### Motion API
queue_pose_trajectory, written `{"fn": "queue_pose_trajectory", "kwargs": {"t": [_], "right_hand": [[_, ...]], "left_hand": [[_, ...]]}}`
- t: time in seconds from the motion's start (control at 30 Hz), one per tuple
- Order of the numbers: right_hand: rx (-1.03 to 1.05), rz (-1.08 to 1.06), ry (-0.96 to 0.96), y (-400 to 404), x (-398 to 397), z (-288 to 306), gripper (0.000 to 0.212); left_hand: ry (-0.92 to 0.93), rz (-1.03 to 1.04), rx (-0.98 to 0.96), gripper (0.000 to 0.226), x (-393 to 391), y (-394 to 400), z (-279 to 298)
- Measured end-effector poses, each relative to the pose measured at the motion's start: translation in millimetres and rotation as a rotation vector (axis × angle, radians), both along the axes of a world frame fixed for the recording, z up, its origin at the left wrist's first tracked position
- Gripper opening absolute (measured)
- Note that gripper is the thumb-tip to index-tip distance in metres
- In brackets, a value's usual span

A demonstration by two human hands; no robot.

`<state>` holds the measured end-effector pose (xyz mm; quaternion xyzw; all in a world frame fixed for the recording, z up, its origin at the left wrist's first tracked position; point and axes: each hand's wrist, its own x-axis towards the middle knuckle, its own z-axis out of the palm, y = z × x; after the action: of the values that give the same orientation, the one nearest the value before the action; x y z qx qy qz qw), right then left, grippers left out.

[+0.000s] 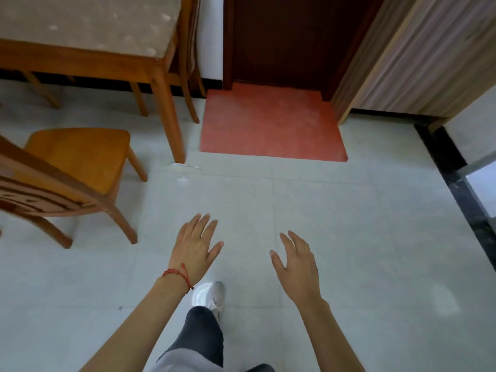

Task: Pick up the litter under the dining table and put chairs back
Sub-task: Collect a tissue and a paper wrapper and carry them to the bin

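Looking down from the head camera, the person holds both hands out above the grey tiled floor [349, 210], and both are empty. The left hand [197, 244] has its fingers straight and a little spread, with a red string at the wrist. The right hand [296, 261] is relaxed, its fingers loosely extended and holding nothing.

The litter [183, 179] is a small white scrap on the floor, and a second, longer piece of white paper [185, 165] lies just beside the foot of the table leg [171, 116]. Both pieces are ahead of the hands and slightly to the left, near the corner of the dining table [88, 30], not deep under it. The longer piece seems to lie with its long axis across the view, from left to right, but it is too small to be sure.

The left hand is clearly the nearer one: the scraps lie almost straight ahead of its fingertips, while the right hand is well apart from them, further right. I judge that the reach forward and down suits the left hand.

The chair [77, 162] stands pulled out, left of the litter, its seat facing the table; another chair [189, 63] stands behind the table corner.
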<state>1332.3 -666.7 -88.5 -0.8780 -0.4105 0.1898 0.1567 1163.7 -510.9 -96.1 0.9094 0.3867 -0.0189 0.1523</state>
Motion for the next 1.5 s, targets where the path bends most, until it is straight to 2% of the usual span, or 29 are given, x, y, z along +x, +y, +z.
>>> {"fn": "queue_pose_trajectory", "kwargs": {"t": [0.1, 0.17, 0.27, 0.37, 0.5, 0.77, 1.03, 1.17, 1.5], "right_hand": [[0.001, -0.028, 0.001, 45, 22, 2, 0.068], [-0.003, -0.041, 0.008, 72, 35, 4, 0.062], [0.017, -0.036, 0.004, 110, 56, 9, 0.067], [-0.002, -0.018, 0.027, 143, 77, 9, 0.053], [-0.024, 0.011, 0.019, 192, 112, 8, 0.052], [-0.058, 0.193, -0.003, 308, 206, -5, 0.052], [-0.081, 0.450, -0.017, 435, 282, -1, 0.051], [-0.103, 0.543, -0.008, 483, 286, -8, 0.051], [-0.181, 0.758, 0.053, 566, 234, -36, 0.051]], "left_hand": [[0.008, -0.015, -0.008, 0.074, 25, 45, -1], [-0.002, -0.025, -0.002, 0.073, 41, 74, -1], [-0.004, -0.036, 0.015, 0.074, 64, 116, 4], [-0.011, -0.006, 0.014, 0.073, 82, 147, 5], [-0.014, 0.024, -0.008, 0.073, 111, 187, 2], [-0.003, 0.210, -0.048, 0.073, 179, 269, -12], [0.015, 0.479, -0.096, 0.075, 229, 334, -11], [-0.014, 0.606, -0.112, 0.076, 229, 353, -13], [-0.017, 0.825, -0.177, 0.069, 181, 407, -39]]}}
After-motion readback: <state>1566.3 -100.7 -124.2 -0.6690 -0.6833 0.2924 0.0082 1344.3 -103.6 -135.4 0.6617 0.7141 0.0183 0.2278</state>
